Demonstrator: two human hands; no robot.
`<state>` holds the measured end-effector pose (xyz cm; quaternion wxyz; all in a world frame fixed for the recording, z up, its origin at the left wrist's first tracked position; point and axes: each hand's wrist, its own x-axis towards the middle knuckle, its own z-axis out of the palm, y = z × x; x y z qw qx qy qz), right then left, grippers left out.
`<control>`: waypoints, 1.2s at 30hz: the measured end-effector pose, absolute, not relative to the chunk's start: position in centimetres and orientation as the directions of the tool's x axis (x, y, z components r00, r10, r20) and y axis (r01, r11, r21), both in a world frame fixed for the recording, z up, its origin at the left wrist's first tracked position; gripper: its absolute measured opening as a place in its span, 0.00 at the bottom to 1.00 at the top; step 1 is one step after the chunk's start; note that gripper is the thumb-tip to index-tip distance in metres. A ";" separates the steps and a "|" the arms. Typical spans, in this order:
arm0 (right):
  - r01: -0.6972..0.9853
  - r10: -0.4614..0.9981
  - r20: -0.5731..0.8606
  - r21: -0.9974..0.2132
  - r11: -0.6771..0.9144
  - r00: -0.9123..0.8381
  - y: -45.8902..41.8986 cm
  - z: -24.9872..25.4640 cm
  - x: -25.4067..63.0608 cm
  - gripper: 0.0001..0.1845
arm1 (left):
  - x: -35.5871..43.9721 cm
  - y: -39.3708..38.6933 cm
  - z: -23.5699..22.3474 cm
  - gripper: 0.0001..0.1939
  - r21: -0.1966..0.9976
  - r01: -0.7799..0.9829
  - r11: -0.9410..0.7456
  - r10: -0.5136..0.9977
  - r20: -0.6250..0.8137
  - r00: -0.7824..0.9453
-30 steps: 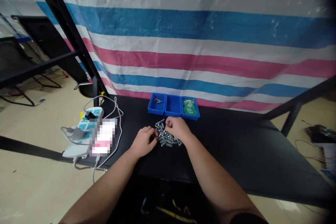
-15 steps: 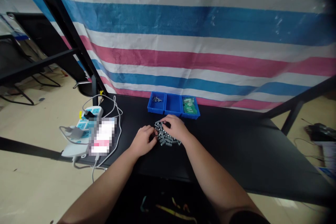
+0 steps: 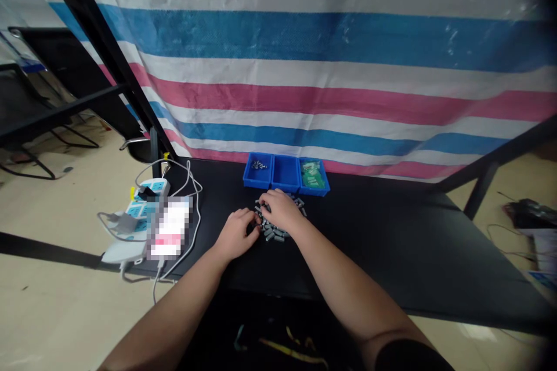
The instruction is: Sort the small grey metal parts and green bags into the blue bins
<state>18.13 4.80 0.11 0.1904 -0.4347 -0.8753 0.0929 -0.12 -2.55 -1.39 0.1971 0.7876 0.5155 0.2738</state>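
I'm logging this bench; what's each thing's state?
Gray pile: loose, partly hidden.
Left hand: curled at pile's edge.
Right hand: curled over pile.
Left bin: holding shiny parts.
Middle bin: uncovered.
Right bin: holding green pieces.
Power strip: plugs inserted.
Pixelated device: cabled.
Striped sheet: hanging, creased.

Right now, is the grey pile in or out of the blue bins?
Out: the grey pile lies on the black table, in front of the blue bins.

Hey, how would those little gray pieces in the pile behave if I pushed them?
The gray pieces look like short rods, so some would probably roll. Glints among them hint at stiff, perhaps slippery metal. Loosely heaped, they'd likely scatter.
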 end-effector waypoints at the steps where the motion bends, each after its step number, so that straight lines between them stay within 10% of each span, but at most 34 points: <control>1: 0.731 0.800 0.259 -0.325 0.600 -0.542 4.8 0.1 18.1 0.07 | -0.1 -2.6 -1.4 0.04 0.593 0.704 -0.391 0.920 0.229 0.319; 14: 0.712 0.795 0.242 -0.354 0.607 -0.557 5.2 -0.3 18.0 0.10 | -0.1 -2.6 -1.2 0.04 0.585 0.711 -0.390 0.920 0.231 0.316; 21: 0.501 0.848 0.408 -0.685 0.529 -0.338 5.6 0.0 19.9 0.05 | -0.1 -2.6 -1.4 0.04 0.587 0.712 -0.385 0.923 0.228 0.311; 28: 0.423 0.869 0.177 -0.817 0.391 -0.461 6.1 -0.8 22.0 0.03 | 0.0 -2.6 -1.2 0.04 0.593 0.709 -0.382 0.924 0.222 0.312; 33: 0.039 0.907 0.399 -0.913 0.407 -0.134 6.5 -0.7 20.1 0.21 | 0.0 -2.6 -1.1 0.04 0.594 0.708 -0.382 0.924 0.220 0.314; 36: 0.121 0.877 0.459 -0.871 0.476 -0.140 6.3 -0.4 19.7 0.19 | 0.0 -2.6 -1.1 0.04 0.595 0.707 -0.381 0.924 0.219 0.313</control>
